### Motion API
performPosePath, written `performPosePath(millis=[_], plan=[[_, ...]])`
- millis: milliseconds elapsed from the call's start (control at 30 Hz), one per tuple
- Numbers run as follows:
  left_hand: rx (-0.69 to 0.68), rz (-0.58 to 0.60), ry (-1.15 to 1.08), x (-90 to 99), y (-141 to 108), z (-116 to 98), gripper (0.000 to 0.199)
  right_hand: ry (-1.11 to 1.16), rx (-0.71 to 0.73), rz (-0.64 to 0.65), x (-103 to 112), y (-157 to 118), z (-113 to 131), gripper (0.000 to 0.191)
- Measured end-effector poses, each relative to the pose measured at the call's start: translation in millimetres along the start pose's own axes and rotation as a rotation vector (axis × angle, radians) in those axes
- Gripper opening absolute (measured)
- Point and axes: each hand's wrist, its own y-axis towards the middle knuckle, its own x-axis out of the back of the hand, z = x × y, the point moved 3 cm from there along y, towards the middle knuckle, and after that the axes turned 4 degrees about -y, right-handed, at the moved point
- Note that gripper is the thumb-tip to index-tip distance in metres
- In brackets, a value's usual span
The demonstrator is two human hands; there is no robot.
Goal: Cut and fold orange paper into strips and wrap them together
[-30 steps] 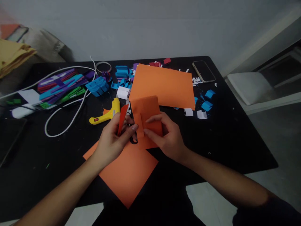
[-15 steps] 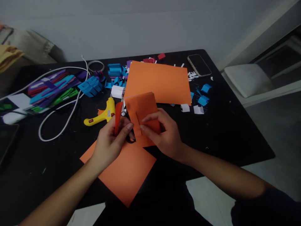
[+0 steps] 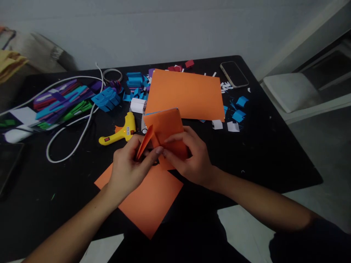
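My right hand grips a folded orange paper from its right side, thumb and fingers pressed on its face. A bluish edge shows along the paper's top. My left hand holds a narrow orange paper strip, which leans toward the folded paper. The left thumb touches the folded paper's lower left part, close to the right thumb. Below both hands a square orange sheet lies on the table. Scissors, mostly hidden, lie behind the left hand.
A yellow glue gun lies left of my hands, near a looped white cable. Behind the hands is a large orange sheet. Paper strip bundles, blue paper pieces and a phone lie on the black table.
My left hand has moved right, up to the folded paper. The strip in it has tilted to the right, and its upper end now overlaps the folded paper.
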Motion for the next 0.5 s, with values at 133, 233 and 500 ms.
performPosePath(millis=[133, 233, 500], plan=[[0.033, -0.015, -0.003, 0.2, -0.5, 0.2, 0.027, -0.018, 0.017, 0.003, -0.8, -0.6, 0.6, 0.013], [0.055, -0.014, -0.008, 0.1, -1.0, 1.7, 0.026, -0.019, 0.028, 0.001, -0.9, -0.5, 0.8, 0.012], [0.016, -0.03, 0.037, 1.4, -0.4, -0.4, 0.021, -0.009, 0.029, 0.007, -1.3, -0.2, -2.0, 0.012]])
